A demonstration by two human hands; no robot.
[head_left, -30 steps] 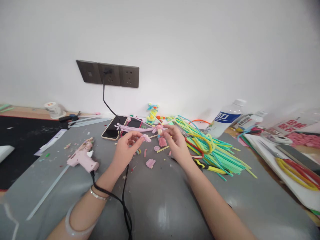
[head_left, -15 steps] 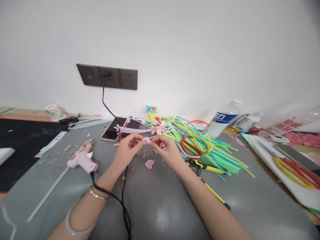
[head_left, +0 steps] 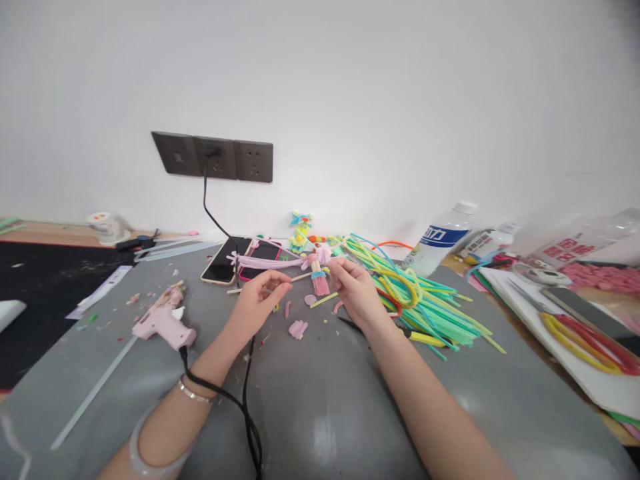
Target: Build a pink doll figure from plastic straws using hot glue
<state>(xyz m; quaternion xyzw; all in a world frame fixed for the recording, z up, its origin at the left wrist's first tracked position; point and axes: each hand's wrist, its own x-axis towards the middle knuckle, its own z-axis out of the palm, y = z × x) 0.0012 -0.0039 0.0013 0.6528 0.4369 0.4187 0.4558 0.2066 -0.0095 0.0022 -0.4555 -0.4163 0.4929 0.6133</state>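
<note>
My right hand [head_left: 354, 288] is closed in a pinch at the edge of a small lilac fuzzy piece [head_left: 324, 253], apparently of pipe cleaner. Just below that piece lies a pink and cream tassel-like bundle [head_left: 320, 283] with a blue band. My left hand [head_left: 261, 299] hovers to the left, thumb and fingers apart and holding nothing. Long lilac pipe cleaners [head_left: 270, 263] stretch across two phones behind it. A second lilac fuzzy piece [head_left: 299, 329] rests on the grey mat [head_left: 310, 400] between my forearms.
A pink glue gun [head_left: 165, 323] lies at left, its black cable running under my left wrist. Green and yellow pipe cleaners [head_left: 440, 313] heap at right beside yellow-handled pliers [head_left: 425, 337]. Behind stand a bottle [head_left: 440, 237] and a small yellow-blue figure [head_left: 301, 233]. Scissors [head_left: 580, 340] lie far right.
My hands have parted. The right carried the lilac piece up and right, beside the tassel-like bundle; the left let go and dropped slightly.
</note>
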